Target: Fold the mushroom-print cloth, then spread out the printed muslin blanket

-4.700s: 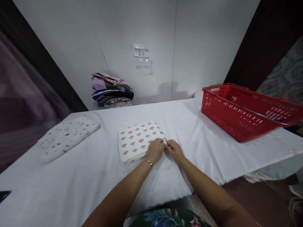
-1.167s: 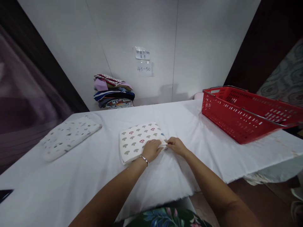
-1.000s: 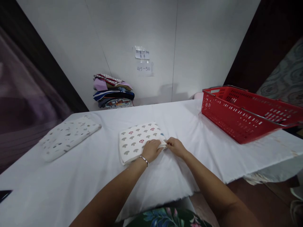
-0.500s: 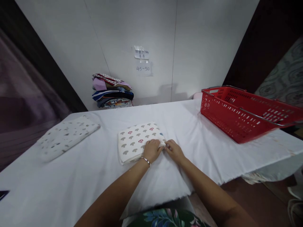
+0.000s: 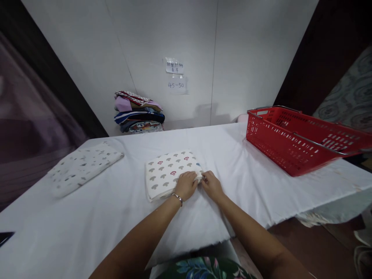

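Note:
A folded white cloth [image 5: 165, 170] with grey, red and blue mushroom prints lies flat on the white-covered table [image 5: 128, 224] in front of me. My left hand [image 5: 186, 185], with a bracelet at the wrist, grips the cloth's near edge close to its right corner, fingers on top and thumb at the edge. At that same corner, my right hand [image 5: 212, 186] pinches the folded layers between thumb and fingers. The fingertips of both hands nearly meet there. The underside of the cloth is hidden.
Another folded white cloth [image 5: 87, 168] with small dark prints lies on the left. A red plastic basket [image 5: 279, 143] with metal handles stands at the right. Several folded fabrics [image 5: 139, 112] are stacked by the wall beneath handwritten paper signs [image 5: 176, 85]. A dark object [image 5: 5, 237] shows at the left edge.
Both hands stay at the cloth's right corner with only a slight shift of the right hand and forearms. The cloth looks the same; the view has moved a little.

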The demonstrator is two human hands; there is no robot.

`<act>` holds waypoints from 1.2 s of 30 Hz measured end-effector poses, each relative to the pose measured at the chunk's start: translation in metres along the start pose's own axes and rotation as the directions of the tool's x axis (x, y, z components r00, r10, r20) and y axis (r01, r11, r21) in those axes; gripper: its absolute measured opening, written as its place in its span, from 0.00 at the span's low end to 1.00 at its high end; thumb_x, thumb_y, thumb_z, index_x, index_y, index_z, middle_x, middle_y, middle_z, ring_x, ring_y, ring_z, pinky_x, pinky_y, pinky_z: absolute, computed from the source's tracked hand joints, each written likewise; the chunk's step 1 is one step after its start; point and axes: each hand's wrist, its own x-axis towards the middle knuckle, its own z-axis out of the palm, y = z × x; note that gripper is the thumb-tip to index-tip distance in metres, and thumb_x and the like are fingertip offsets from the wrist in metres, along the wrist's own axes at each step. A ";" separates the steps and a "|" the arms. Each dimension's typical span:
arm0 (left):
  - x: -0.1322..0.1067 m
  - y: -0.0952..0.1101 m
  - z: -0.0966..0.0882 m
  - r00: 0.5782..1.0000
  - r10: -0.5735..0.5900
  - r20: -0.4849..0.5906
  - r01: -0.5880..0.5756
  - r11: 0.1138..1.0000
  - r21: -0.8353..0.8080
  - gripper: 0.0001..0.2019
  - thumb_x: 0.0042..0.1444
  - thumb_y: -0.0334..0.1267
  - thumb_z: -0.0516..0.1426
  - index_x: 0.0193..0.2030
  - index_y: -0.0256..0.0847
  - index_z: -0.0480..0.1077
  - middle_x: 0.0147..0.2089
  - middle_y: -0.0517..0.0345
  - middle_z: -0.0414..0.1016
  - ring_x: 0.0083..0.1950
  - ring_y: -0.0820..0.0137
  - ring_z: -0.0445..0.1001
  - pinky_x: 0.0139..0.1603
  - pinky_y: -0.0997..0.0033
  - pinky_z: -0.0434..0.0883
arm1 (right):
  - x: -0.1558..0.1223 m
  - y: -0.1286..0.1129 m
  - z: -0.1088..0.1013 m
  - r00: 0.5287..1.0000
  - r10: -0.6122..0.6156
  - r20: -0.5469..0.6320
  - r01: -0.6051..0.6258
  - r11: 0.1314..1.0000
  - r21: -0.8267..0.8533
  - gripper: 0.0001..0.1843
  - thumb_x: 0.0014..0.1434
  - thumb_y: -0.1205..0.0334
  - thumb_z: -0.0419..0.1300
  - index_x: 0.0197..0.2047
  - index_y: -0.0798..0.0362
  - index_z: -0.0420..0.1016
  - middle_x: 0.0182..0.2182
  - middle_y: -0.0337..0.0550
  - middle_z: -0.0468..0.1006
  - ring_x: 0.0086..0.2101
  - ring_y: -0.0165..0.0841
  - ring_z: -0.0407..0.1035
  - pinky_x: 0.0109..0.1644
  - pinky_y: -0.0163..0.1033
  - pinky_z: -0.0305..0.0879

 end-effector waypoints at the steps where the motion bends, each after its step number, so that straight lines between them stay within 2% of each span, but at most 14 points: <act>1: 0.000 0.000 -0.001 1.000 0.008 0.010 -0.008 1.000 -0.006 0.14 0.58 0.36 0.49 0.50 0.42 0.67 0.53 0.53 0.70 0.55 0.65 0.65 0.56 0.60 0.61 | 0.000 0.000 0.001 1.000 -0.001 -0.004 0.001 1.000 0.009 0.13 0.54 0.68 0.52 0.44 0.50 0.69 0.38 0.40 0.69 0.34 0.30 0.65 0.40 0.36 0.62; 6: 0.000 -0.005 -0.005 0.997 0.069 0.037 -0.068 0.998 -0.017 0.14 0.57 0.34 0.50 0.50 0.42 0.67 0.53 0.54 0.70 0.55 0.65 0.65 0.56 0.61 0.62 | 0.001 0.005 0.004 0.998 -0.031 -0.052 0.035 0.996 0.077 0.13 0.55 0.69 0.50 0.42 0.51 0.69 0.36 0.41 0.69 0.35 0.31 0.65 0.41 0.37 0.62; 12: 0.000 -0.007 -0.002 0.999 0.045 0.023 -0.045 0.999 -0.012 0.15 0.56 0.36 0.52 0.51 0.42 0.67 0.54 0.53 0.70 0.56 0.65 0.65 0.57 0.60 0.62 | 0.000 0.009 0.007 0.995 -0.068 -0.075 0.075 0.993 0.092 0.12 0.54 0.69 0.49 0.41 0.51 0.68 0.35 0.41 0.68 0.35 0.32 0.64 0.41 0.37 0.62; 17: -0.003 -0.012 -0.006 0.996 0.090 0.029 -0.090 0.996 -0.015 0.17 0.55 0.34 0.52 0.52 0.42 0.67 0.57 0.54 0.68 0.58 0.65 0.63 0.59 0.60 0.61 | 0.000 0.009 0.007 0.993 -0.083 -0.090 0.090 0.992 0.087 0.13 0.53 0.70 0.49 0.41 0.51 0.68 0.35 0.42 0.68 0.35 0.32 0.64 0.41 0.37 0.63; 20: -0.012 -0.019 -0.012 0.995 0.102 0.017 -0.102 0.995 0.013 0.17 0.56 0.34 0.51 0.53 0.42 0.66 0.57 0.54 0.68 0.59 0.65 0.63 0.59 0.59 0.61 | -0.001 0.009 0.006 0.996 -0.055 -0.066 0.059 0.996 0.062 0.12 0.54 0.69 0.50 0.42 0.50 0.68 0.36 0.41 0.69 0.35 0.31 0.65 0.41 0.36 0.63; 27: -0.047 -0.049 -0.027 0.999 0.033 -0.027 -0.031 0.998 0.060 0.16 0.60 0.37 0.47 0.53 0.43 0.67 0.56 0.54 0.69 0.58 0.64 0.64 0.59 0.57 0.62 | -0.004 0.009 0.002 0.999 -0.032 -0.035 0.033 0.999 0.027 0.13 0.56 0.66 0.50 0.44 0.49 0.68 0.39 0.41 0.70 0.35 0.31 0.66 0.41 0.36 0.64; 32: -0.063 -0.054 -0.033 0.993 -0.047 -0.113 0.046 0.999 -0.007 0.16 0.60 0.44 0.48 0.50 0.42 0.69 0.54 0.53 0.71 0.56 0.64 0.66 0.58 0.59 0.64 | -0.005 0.006 -0.001 0.974 -0.196 -0.114 0.195 0.981 -0.020 0.18 0.53 0.70 0.52 0.48 0.50 0.68 0.47 0.47 0.68 0.48 0.37 0.62 0.52 0.43 0.60; 36: -0.057 -0.046 -0.034 0.981 -0.043 -0.187 0.031 0.997 -0.070 0.12 0.60 0.38 0.48 0.43 0.42 0.71 0.53 0.53 0.70 0.55 0.67 0.66 0.57 0.62 0.64 | -0.001 0.000 -0.002 0.941 -0.319 -0.117 0.314 0.948 -0.057 0.17 0.52 0.72 0.52 0.45 0.50 0.70 0.47 0.48 0.68 0.49 0.38 0.61 0.53 0.46 0.58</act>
